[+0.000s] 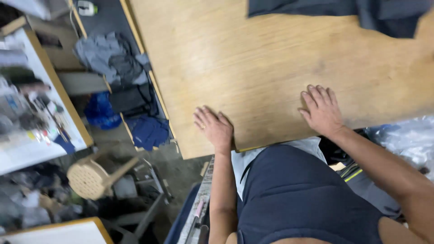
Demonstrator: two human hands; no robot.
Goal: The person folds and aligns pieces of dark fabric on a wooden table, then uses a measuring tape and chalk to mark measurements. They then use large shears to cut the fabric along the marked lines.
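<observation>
Nearest the camera, the person's dark sleeveless top (294,194) fills the lower middle of the view, pressed up to the near edge of the wooden counter (253,58). The left hand (214,127) lies flat, palm down, on the counter just inside its near left corner; its grip is wide, fingers spread, holding nothing, with a ring on one finger. The right hand (322,110) lies flat the same way further along the near edge, well apart from the left, grip also wide and empty. Bare wood lies between and beyond both hands. At the counter's far edge, toward the right corner, a dark cloth (379,13) is spread. Off the left edge, down on the floor, sit a round wicker stool (90,178) and a heap of grey and blue clothes (122,77).
</observation>
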